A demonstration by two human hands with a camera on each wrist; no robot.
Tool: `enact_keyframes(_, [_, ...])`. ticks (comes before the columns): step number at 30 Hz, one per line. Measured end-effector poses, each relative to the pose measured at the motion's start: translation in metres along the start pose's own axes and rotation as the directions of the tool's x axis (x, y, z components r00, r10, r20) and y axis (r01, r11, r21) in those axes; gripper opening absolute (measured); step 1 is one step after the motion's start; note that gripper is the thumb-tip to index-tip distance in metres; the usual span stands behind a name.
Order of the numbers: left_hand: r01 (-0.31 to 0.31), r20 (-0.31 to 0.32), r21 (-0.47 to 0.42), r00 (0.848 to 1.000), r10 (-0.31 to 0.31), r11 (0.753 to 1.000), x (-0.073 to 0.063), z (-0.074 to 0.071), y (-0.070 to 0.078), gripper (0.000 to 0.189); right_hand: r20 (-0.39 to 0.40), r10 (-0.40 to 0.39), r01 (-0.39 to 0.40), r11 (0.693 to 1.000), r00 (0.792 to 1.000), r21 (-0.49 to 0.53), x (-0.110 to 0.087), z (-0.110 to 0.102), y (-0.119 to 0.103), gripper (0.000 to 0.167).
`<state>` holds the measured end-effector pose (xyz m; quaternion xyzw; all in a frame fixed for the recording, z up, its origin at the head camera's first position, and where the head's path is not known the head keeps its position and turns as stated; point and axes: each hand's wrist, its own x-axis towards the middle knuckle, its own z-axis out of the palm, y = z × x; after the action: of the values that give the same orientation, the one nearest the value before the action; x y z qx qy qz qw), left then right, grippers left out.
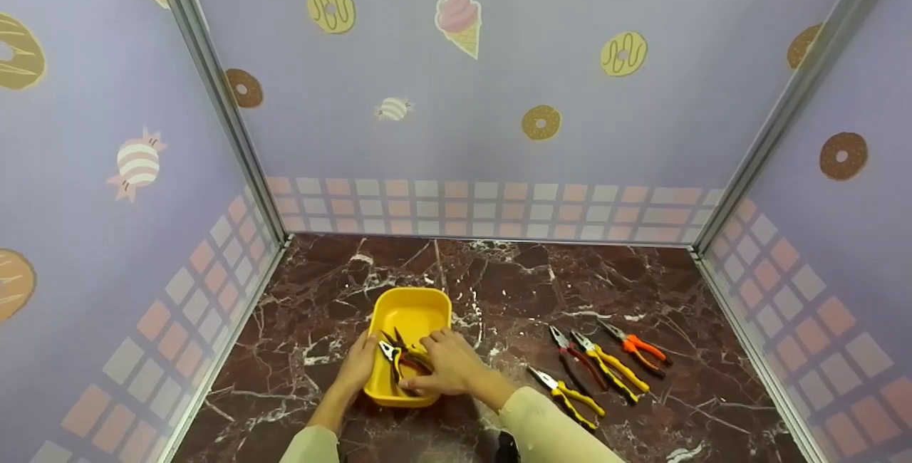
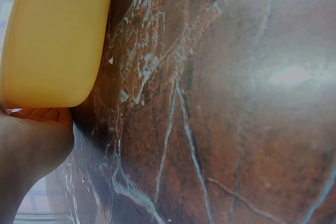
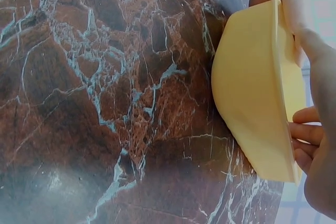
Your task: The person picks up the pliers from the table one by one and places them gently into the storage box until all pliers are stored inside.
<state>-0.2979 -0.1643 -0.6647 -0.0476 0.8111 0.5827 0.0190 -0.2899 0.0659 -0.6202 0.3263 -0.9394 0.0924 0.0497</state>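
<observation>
A yellow plastic bin (image 1: 410, 306) stands on the dark marbled tabletop, with several pliers (image 1: 400, 356) lying inside it, their jaws toward the left and far side. My left hand (image 1: 358, 363) grips the bin's left wall, its thumb side at the rim; the left wrist view shows its fingers (image 2: 44, 114) against the outside. My right hand (image 1: 449, 363) reaches over the right rim. Its thumb and fingers lie around the pliers' yellow and dark handles, which the hand partly covers. In the right wrist view its curled fingers (image 3: 307, 132) dip behind the bin's rim.
To the right of the bin lie yellow-and-black pliers (image 1: 566, 395), dark-red-handled pliers (image 1: 577, 360), another yellow-handled pair (image 1: 609, 367) and orange-handled pliers (image 1: 634, 345). Lilac patterned walls (image 1: 499, 128) enclose the table at the back and sides.
</observation>
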Motion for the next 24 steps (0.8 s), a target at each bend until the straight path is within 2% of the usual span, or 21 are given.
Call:
enact_keyframes(9, [-0.002, 0.005, 0.0, 1.0, 0.002, 1.0, 0.001, -0.004, 0.004, 0.055, -0.003, -0.005, 0.005, 0.995, 1.0, 0.095, 0.0, -0.008, 0.005, 0.094])
enact_keyframes(13, [0.006, -0.002, 0.01, 1.0, -0.006, 1.0, 0.001, -0.002, 0.002, 0.055, -0.014, -0.008, 0.009, 0.994, 1.0, 0.105, -0.004, -0.011, 0.009, 0.094])
enact_keyframes(24, [-0.025, -0.004, 0.003, 1.0, 0.025, 1.0, -0.001, 0.001, 0.0, 0.053, -0.008, -0.025, 0.026, 0.99, 1.0, 0.136, -0.014, -0.025, 0.022, 0.101])
